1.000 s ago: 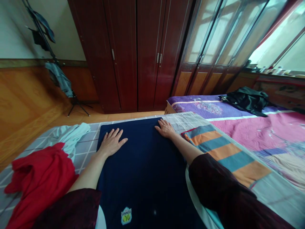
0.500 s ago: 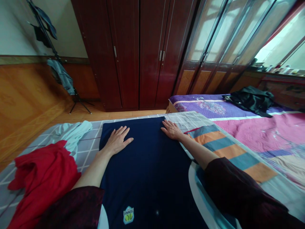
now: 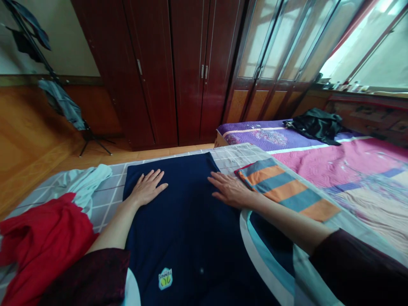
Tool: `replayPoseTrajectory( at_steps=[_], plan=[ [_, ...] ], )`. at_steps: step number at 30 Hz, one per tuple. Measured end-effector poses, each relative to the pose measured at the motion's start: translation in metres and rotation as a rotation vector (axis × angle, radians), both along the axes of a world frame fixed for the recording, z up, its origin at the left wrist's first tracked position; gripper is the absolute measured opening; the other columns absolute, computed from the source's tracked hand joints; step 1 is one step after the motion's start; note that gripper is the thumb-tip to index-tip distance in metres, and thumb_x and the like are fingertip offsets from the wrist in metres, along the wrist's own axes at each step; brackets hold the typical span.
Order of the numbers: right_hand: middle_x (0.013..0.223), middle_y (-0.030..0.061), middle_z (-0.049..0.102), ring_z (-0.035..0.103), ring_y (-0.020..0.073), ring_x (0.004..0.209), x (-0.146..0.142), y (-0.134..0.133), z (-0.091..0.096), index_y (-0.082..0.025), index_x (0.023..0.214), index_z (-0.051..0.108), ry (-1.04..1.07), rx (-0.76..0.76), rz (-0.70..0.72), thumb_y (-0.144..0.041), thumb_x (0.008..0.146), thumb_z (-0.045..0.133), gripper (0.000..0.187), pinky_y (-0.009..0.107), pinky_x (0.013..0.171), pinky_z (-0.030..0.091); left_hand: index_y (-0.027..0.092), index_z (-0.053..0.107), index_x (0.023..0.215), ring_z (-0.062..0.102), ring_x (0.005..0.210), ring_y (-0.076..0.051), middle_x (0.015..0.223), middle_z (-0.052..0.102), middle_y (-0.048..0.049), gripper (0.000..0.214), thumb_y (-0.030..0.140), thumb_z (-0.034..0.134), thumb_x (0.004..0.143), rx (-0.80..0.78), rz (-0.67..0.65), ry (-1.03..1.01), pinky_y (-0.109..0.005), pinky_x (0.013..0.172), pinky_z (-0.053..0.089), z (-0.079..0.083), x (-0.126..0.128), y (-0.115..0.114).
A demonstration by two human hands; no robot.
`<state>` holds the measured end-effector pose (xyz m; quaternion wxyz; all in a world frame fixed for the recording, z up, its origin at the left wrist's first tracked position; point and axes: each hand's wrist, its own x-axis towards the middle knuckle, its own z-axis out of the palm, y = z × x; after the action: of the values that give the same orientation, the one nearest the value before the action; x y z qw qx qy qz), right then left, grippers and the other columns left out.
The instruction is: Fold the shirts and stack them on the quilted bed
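Flat and spread, the left hand [image 3: 145, 189] and right hand [image 3: 231, 190] both press palm-down on a navy sports shirt [image 3: 188, 221]. The fingers are apart and neither hand closes on any cloth.

At the far left a crumpled red garment [image 3: 44, 242] lies heaped on the grey checked sheet [image 3: 106, 204], with a pale green-white garment [image 3: 86, 182] bunched just beyond it. The left hand rests near the shirt's far left corner. The shirt lies spread lengthwise away from the person, with a small tennis badge [image 3: 165, 279] near the close end and a white-and-teal band curving along its right side. The right hand lies at the shirt's right edge, just beside a folded cloth striped in orange and blue-grey [image 3: 283, 191]. Further right a pink quilt [image 3: 350, 170] covers the bed, and a black garment [image 3: 314, 125] lies dumped at its far end.

By the look of it, the work in hand is smoothing: the shirt is laid out and the palms are flattening it. Any further handling calls for even, light pressure from both palms, so the fabric does not ruck against the sheet, and for keeping clear of the striped cloth at the right edge.
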<state>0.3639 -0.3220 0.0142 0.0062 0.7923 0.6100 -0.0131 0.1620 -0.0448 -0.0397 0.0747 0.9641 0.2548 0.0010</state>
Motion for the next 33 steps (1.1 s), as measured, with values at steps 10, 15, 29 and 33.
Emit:
replayPoseTrajectory(
  at_steps=[10, 15, 29, 33],
  plan=[
    [0.132, 0.0127, 0.052, 0.051, 0.0238, 0.119, -0.040, -0.139, 0.003, -0.014, 0.130, 0.049, -0.005, 0.224, -0.238, -0.033, 0.090, 0.042, 0.045, 0.038, 0.099, 0.043, 0.019, 0.035, 0.142, 0.032, 0.135, -0.028, 0.145, 0.038, -0.0099, 0.064, 0.049, 0.046, 0.086, 0.110, -0.151, 0.041, -0.046, 0.112, 0.017, 0.059, 0.016, -0.058],
    [0.130, 0.0138, 0.054, 0.053, 0.0259, 0.116, -0.066, -0.183, -0.016, -0.015, 0.125, 0.055, -0.014, 0.277, -0.339, -0.039, 0.090, 0.044, 0.044, 0.041, 0.094, 0.048, 0.028, 0.038, 0.140, 0.035, 0.134, -0.023, 0.145, 0.039, -0.0026, 0.058, 0.049, 0.047, 0.087, -0.070, -0.539, 0.061, -0.040, 0.112, 0.022, 0.094, 0.025, -0.160],
    [0.099, 0.0146, 0.062, 0.064, 0.0269, 0.080, -0.068, -0.155, 0.005, -0.009, 0.111, 0.056, -0.187, 0.030, -0.537, -0.037, 0.089, 0.050, 0.036, 0.033, 0.056, 0.045, 0.021, 0.026, 0.145, 0.013, 0.141, -0.027, 0.153, 0.018, -0.0101, 0.067, 0.039, 0.053, 0.088, -0.252, -0.744, 0.168, -0.046, 0.114, 0.017, 0.069, -0.008, -0.267],
    [0.081, 0.0083, 0.066, 0.066, 0.0245, 0.074, -0.063, -0.151, 0.010, -0.015, 0.086, 0.059, -0.135, -0.035, -0.570, -0.038, 0.091, 0.047, 0.026, 0.029, 0.051, 0.034, 0.023, 0.021, 0.146, 0.010, 0.141, -0.025, 0.154, 0.016, -0.0083, 0.069, 0.045, 0.051, 0.089, -0.233, -0.760, 0.031, -0.050, 0.115, 0.010, 0.047, -0.009, -0.269]
  ],
)
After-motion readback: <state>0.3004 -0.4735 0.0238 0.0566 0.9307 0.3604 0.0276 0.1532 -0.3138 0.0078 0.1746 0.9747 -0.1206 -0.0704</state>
